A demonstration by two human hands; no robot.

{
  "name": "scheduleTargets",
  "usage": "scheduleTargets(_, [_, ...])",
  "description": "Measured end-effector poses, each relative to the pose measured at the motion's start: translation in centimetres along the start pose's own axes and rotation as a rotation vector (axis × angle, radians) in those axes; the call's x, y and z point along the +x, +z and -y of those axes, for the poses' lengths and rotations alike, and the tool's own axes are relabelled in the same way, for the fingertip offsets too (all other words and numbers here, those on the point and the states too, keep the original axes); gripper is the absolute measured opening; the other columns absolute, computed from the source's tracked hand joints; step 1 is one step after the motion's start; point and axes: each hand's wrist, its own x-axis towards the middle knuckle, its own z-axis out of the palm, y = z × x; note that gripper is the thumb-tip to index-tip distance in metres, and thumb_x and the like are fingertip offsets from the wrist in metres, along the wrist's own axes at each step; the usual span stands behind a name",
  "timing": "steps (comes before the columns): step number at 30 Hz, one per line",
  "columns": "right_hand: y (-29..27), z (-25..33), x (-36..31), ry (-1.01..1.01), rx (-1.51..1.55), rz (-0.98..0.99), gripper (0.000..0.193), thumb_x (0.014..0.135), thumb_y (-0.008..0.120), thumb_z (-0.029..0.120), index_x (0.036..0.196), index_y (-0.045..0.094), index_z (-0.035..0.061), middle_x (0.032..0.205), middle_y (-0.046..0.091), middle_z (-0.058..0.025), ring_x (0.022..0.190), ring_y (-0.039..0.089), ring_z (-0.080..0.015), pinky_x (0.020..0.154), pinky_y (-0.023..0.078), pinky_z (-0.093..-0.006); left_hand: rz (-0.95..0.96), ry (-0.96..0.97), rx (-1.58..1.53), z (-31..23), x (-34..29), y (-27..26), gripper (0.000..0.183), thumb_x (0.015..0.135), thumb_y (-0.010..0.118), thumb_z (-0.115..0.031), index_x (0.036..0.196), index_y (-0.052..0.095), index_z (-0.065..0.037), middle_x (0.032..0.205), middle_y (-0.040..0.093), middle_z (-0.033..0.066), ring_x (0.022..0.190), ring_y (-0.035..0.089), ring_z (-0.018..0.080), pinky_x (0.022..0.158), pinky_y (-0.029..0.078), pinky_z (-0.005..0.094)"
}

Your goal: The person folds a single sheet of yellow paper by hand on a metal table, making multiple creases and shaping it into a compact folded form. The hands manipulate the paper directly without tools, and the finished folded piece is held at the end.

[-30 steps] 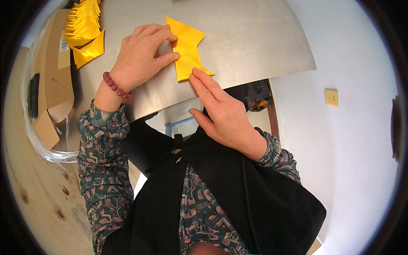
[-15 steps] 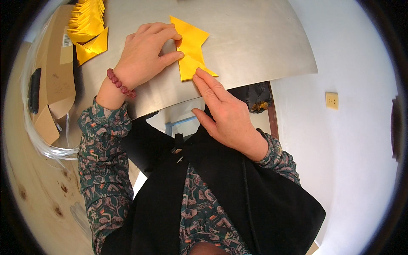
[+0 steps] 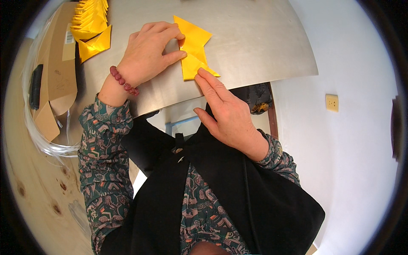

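Observation:
A shiny yellow folded paper (image 3: pixel 195 52) with pointed corners lies on the metal tabletop in front of me. My left hand (image 3: pixel 153 51) pinches its left edge between thumb and curled fingers; the fingertips' exact grip is partly hidden. Two stretched fingers of my right hand (image 3: pixel 225 112) press flat on the paper's near edge, with the thumb held apart from them. Farther left sits a row of similar yellow folded papers (image 3: pixel 91 17), tucked one into another, with one more folded piece (image 3: pixel 95 46) at its near end.
The metal tabletop (image 3: pixel 263 42) ends in a curved edge close to my body. At the left stands a brown cardboard box (image 3: pixel 59 76) with a black object (image 3: pixel 36 87) and clear plastic (image 3: pixel 46 146) around it. A white wall (image 3: pixel 340 148) with an outlet (image 3: pixel 332 103) rises on the right.
The whole scene sits very slightly farther right in the picture. Both hands keep the same hold and contact on the yellow paper.

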Motion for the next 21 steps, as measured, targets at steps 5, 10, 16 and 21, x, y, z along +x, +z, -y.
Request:
scheduleTargets(5, [0.0,0.0,-0.1,0.009,0.0,0.019,0.074,0.091,0.081,0.011,0.159,0.052,0.0031,0.165,0.051,-0.0153,0.125,0.071,-0.0348,0.097,0.06,-0.0382,-0.008,0.009,0.027,0.0,0.0,0.1,0.029,0.097,0.077,-0.037,0.119,0.072,-0.019,0.14,0.068,0.0037,0.139,0.056,0.0313,0.112,0.044,0.0532])
scheduleTargets(10, [-0.2,-0.3,-0.2,-0.022,-0.05,0.029,0.075,0.091,0.08,0.014,0.159,0.051,0.0019,0.166,0.05,-0.0147,0.112,0.074,-0.0323,0.09,0.061,-0.0375,0.062,-0.02,0.059,-0.4,0.0,-0.4,0.036,0.098,0.077,-0.033,0.128,0.073,-0.015,0.151,0.065,0.0087,0.14,0.056,0.0332,0.113,0.045,0.049])
scheduleTargets(16, [-0.8,-0.5,-0.8,0.08,-0.059,0.105,0.074,0.092,0.08,0.013,0.16,0.052,0.0089,0.167,0.051,-0.0085,0.103,0.076,-0.0317,0.085,0.062,-0.0377,0.053,-0.003,0.077,-0.4,0.0,-0.3,0.036,0.098,0.077,-0.033,0.129,0.072,-0.015,0.151,0.065,0.0087,0.141,0.056,0.0333,0.114,0.045,0.05])
scheduleTargets(21, [-1.2,-1.2,-1.5,0.074,-0.097,0.087,0.071,0.094,0.076,0.019,0.161,0.052,0.0132,0.168,0.05,-0.0039,0.081,0.075,-0.029,0.075,0.061,-0.0377,-0.001,-0.016,0.055,-0.2,-0.2,0.4,0.03,0.097,0.078,-0.036,0.12,0.072,-0.018,0.143,0.068,0.0032,0.141,0.056,0.0289,0.113,0.044,0.0527])
